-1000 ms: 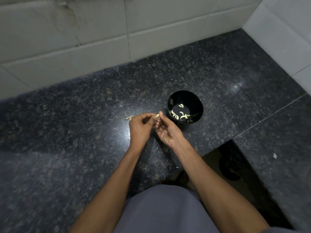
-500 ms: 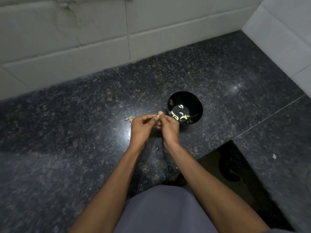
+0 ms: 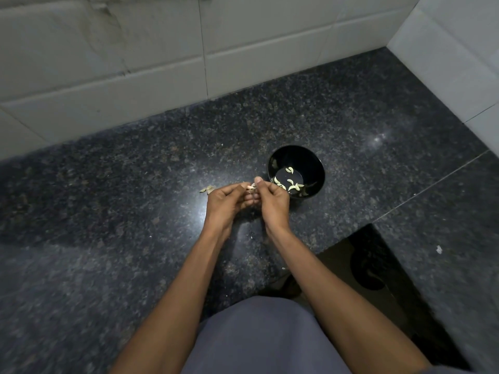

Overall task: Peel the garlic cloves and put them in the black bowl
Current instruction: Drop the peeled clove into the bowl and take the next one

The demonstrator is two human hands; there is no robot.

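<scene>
A small pale garlic clove point(image 3: 251, 187) is pinched between the fingertips of both hands, just left of the black bowl point(image 3: 313, 160). My left hand point(image 3: 225, 202) curls round it from the left. My right hand point(image 3: 271, 202) grips it from the right, thumb raised over the clove. The bowl stands on the dark granite counter and holds several peeled pale cloves point(image 3: 293, 186) on its bottom. Most of the clove is hidden by my fingers.
Bits of garlic skin point(image 3: 206, 189) lie on the counter point(image 3: 135, 211) just left of my left hand. White tiled walls point(image 3: 162, 63) close the back and right. A dark opening point(image 3: 378, 271) drops below the counter edge at the lower right.
My right hand has turned palm-down and closed in against the left hand. Both hands stay beside the bowl, working the clove.
</scene>
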